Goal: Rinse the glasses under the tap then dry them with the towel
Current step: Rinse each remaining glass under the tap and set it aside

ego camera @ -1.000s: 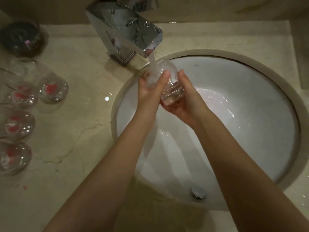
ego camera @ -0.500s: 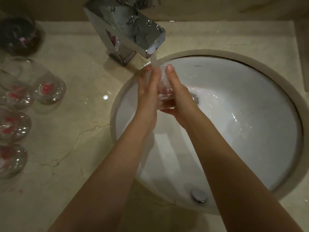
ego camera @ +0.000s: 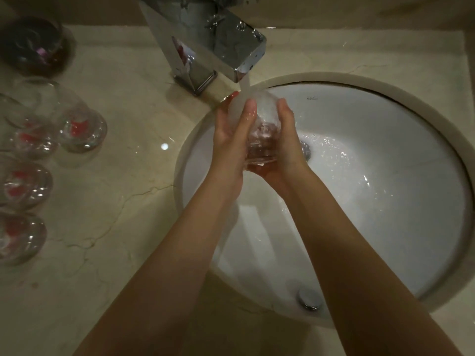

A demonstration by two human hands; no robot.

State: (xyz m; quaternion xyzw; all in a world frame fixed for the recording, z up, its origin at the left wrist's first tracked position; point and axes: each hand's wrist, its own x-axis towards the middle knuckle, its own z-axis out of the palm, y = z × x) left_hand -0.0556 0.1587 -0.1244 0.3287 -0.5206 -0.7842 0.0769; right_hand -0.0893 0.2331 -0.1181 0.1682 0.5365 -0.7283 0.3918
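A clear glass (ego camera: 262,134) is held between the two hands over the left part of the sink (ego camera: 401,201): the left hand (ego camera: 231,140) is laid along its left side with the fingers curved round it, and the right hand (ego camera: 285,150) cups it from the right and below, fingers wrapped against the wall. The glass is tilted with its mouth up toward the tap (ego camera: 213,44), and the stream of water (ego camera: 244,88) from the chrome spout is taken straight into it; a reddish tint is seen through its lower part, though whether that is a mark on the glass or the palm behind cannot be told. Water is spread in ripples over the white basin around the drain (ego camera: 305,147), and a chrome knob (ego camera: 309,299) is set near the basin's near rim. On the counter (ego camera: 123,191) to the left, well apart from the sink, several more clear glasses (ego camera: 82,127) are stood in a loose group, each showing a red patch at its base; what is in them cannot be made out. A dark round vessel (ego camera: 33,44) is placed behind them, near the wall. The counter is of pale, veined, polished stone, and a small spot of light is reflected on it; the room is dimly lit.
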